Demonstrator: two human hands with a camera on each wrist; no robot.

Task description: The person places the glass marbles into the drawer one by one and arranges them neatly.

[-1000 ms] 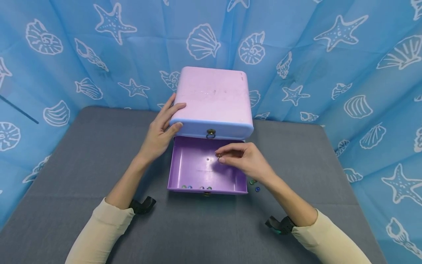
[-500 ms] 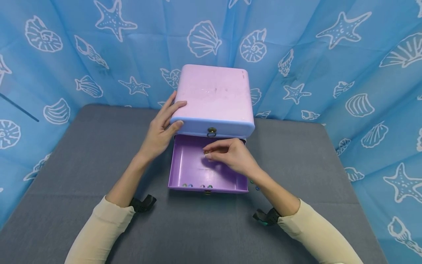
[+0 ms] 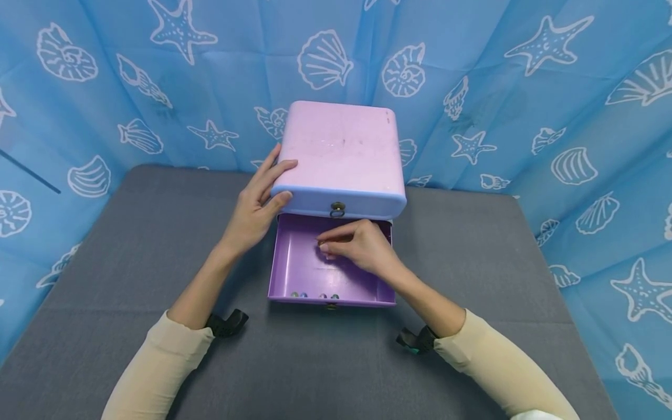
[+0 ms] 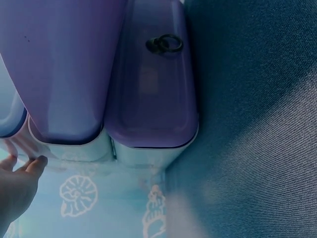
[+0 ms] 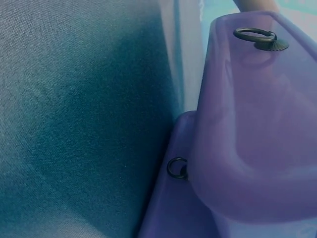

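A small drawer cabinet (image 3: 341, 146) has a pink top and a blue top drawer front (image 3: 304, 201). Below it, a purple drawer (image 3: 304, 262) is pulled out, with several glass marbles (image 3: 322, 296) along its front wall. My left hand (image 3: 254, 213) grips the cabinet's front left corner, thumb on the blue front, other fingers over the top and side. Over the purple drawer, my right hand (image 3: 362, 248) pinches a small brownish marble (image 3: 321, 242), mostly hidden by the fingertips. In the left wrist view, left fingers (image 4: 35, 166) touch the cabinet's side; the right wrist view shows no right fingers.
Another purple drawer front (image 4: 153, 94) with a ring pull (image 4: 171, 43) sits beneath the pulled-out drawer. Grey cloth (image 3: 157, 245) covers the table. A blue curtain (image 3: 236, 87) with shell prints hangs directly behind the cabinet.
My right hand has moved left over the purple drawer, with the brownish marble between its fingertips. The right forearm now hides the marbles seen on the table at right. My left hand stays put.
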